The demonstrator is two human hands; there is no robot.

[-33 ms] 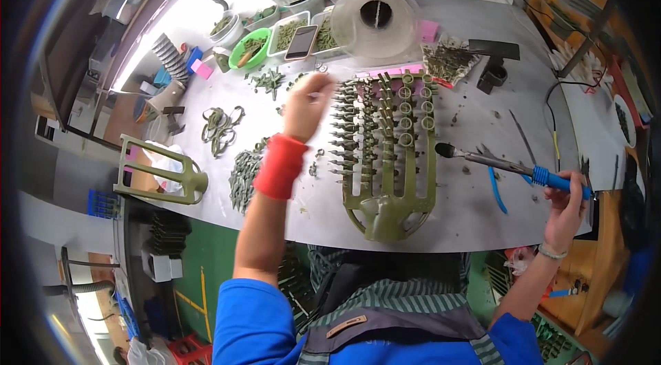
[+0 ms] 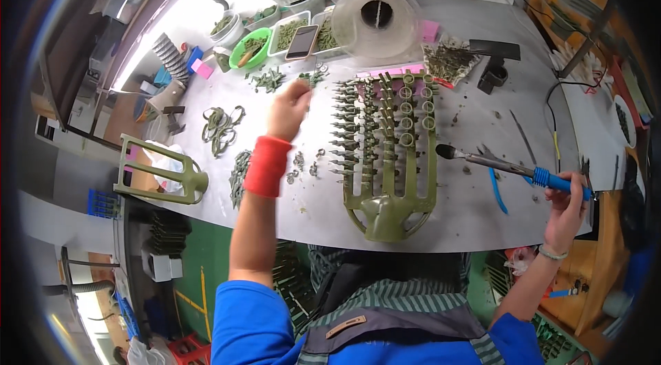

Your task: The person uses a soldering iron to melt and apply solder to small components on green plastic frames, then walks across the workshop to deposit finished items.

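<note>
My left hand (image 2: 288, 107), wrist in a red band, hangs left of an olive-green frame (image 2: 382, 217) with rows of small green parts and rings. Its fingers are pinched; what they hold, if anything, is blurred. Near it lie loose green pieces (image 2: 265, 79), strap loops (image 2: 220, 127) and a pile of grey-green bits (image 2: 239, 176). My right hand (image 2: 562, 217) grips the blue handle of a long metal-shafted tool (image 2: 502, 163) with a dark tip, held over the bench right of the frame. Under the shaft lie blue-handled pliers (image 2: 497, 193).
A second green frame (image 2: 164, 169) stands at the left edge of the grey bench (image 2: 317, 227). Tubs (image 2: 289, 28), a green bowl (image 2: 248, 52), a phone (image 2: 301, 41) and a translucent funnel (image 2: 351, 24) line the back. A black holder (image 2: 492, 76) and cables (image 2: 554, 124) are at right.
My left hand has moved left and a little toward me, away from the frame, uncovering some loose green pieces. My right hand and the tool have hardly moved.
</note>
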